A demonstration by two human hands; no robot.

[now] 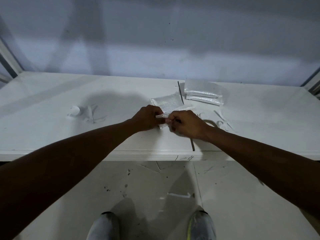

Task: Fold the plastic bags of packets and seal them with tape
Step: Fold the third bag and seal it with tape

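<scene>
A clear plastic bag of packets (167,103) lies on the white table (52,135), just beyond my hands. My left hand (147,119) grips the bag's near end with curled fingers. My right hand (187,123) pinches a short strip of clear tape (161,116) that spans between the two hands, over the bag's folded near edge. A roll of tape (210,122) lies right behind my right wrist, mostly hidden by it.
A stack of similar clear bags (203,92) lies at the back right, a thin dark stick (180,91) beside it. Scraps of clear plastic (223,119) lie right of the roll, a small white object and strips (83,112) at left. Another dark stick (192,144) nears the table's front edge.
</scene>
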